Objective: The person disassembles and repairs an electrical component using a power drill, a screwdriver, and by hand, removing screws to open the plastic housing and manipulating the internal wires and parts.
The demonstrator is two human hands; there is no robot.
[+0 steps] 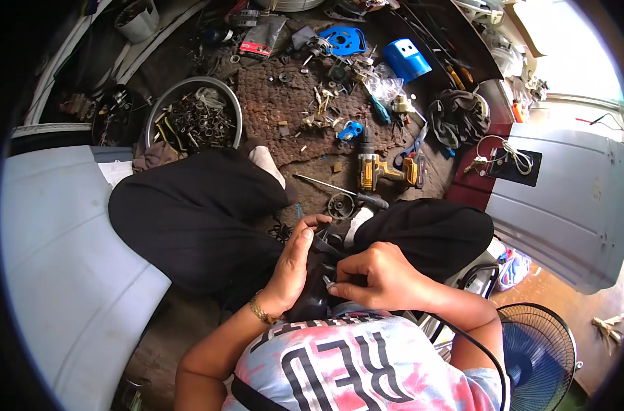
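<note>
Close to my chest, my left hand (295, 264) is closed round a glossy black object (313, 288), whose kind I cannot make out. My right hand (380, 277) reaches in from the other side. Its thumb and forefinger pinch a small silvery metal piece (327, 280) against the black object. Part of the object is hidden behind the fingers and dark trousers. On the floor just beyond my hands lie a long-shafted screwdriver (373, 201) with a dark handle and a round metal part (340, 205).
A yellow-and-black cordless drill (370, 171) lies ahead on a worn brown mat (264, 103). A metal bowl (240, 113) of small hardware stands at the left. Blue housings (408, 60), scattered parts and a teal-handled tool (380, 109) lie further off. A fan (538, 356) is at the lower right.
</note>
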